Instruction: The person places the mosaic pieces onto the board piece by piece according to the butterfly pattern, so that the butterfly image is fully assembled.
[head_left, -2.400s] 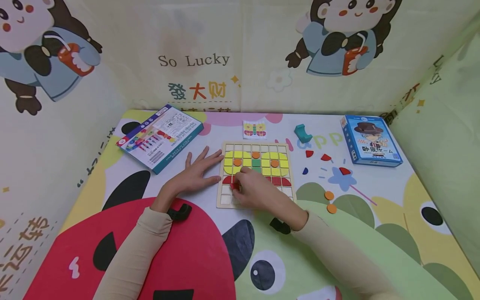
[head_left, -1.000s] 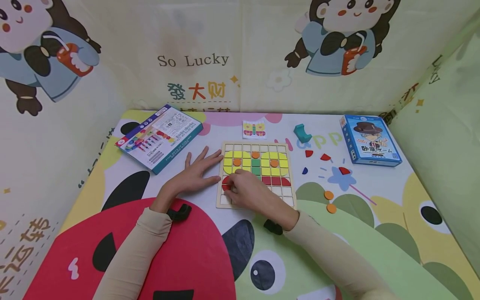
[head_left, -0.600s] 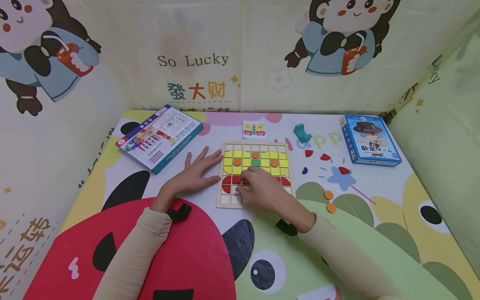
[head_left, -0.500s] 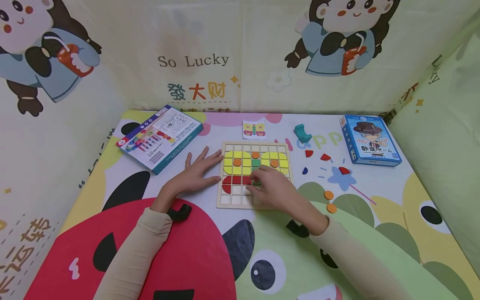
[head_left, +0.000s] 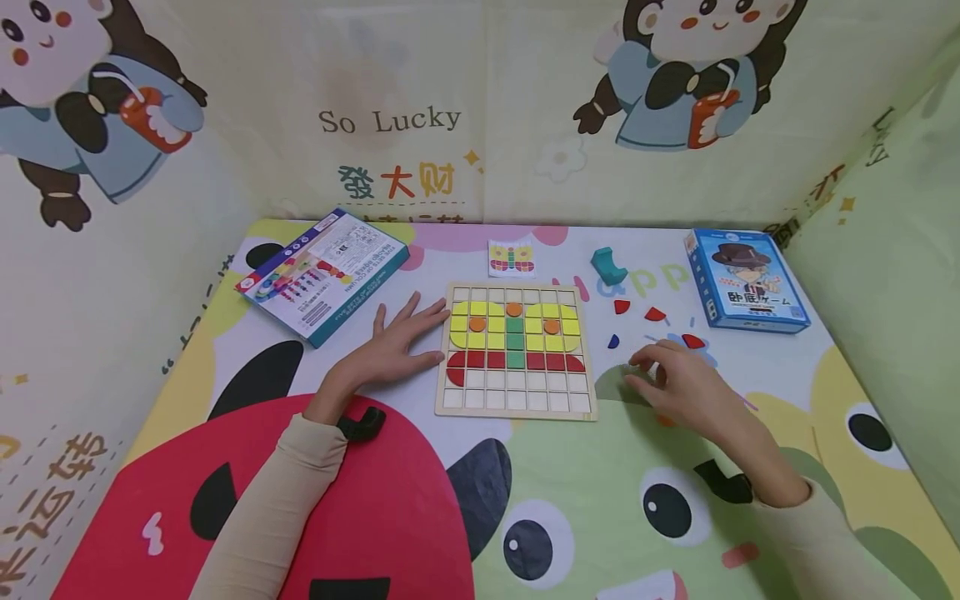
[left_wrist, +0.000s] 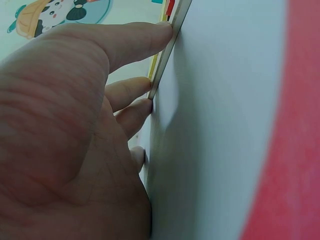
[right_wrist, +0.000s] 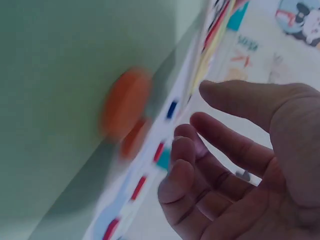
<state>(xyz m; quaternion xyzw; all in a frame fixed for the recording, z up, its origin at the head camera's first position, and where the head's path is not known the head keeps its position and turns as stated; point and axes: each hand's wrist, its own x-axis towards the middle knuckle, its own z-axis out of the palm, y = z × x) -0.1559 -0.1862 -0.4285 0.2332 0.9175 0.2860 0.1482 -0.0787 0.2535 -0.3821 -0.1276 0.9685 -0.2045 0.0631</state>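
A wooden grid board (head_left: 551, 403) lies mid-table, filled with yellow, orange, green and red pieces in its upper and middle rows. One rounded red piece (head_left: 456, 377) sits below the red row at the left end. My left hand (head_left: 390, 354) rests beside the board, fingers spread; in the left wrist view its fingertips meet the board's edge. Over the table right of the board hovers my right hand (head_left: 686, 387), fingers loosely bent and holding nothing. Orange discs (right_wrist: 127, 102) lie below it, mostly covered by the hand in the head view. Red pieces (head_left: 655, 314) and a blue piece (head_left: 613, 342) lie just beyond.
Behind the board is a small pattern card (head_left: 512, 258) with a butterfly design. A teal curved object (head_left: 608, 266) stands to its right. A flat box (head_left: 322, 279) lies at back left and a blue box (head_left: 746, 281) at back right.
My right hand has left the board and moved right, towards the loose pieces. The red row and green column it covered now show whole. My left hand has stayed put.
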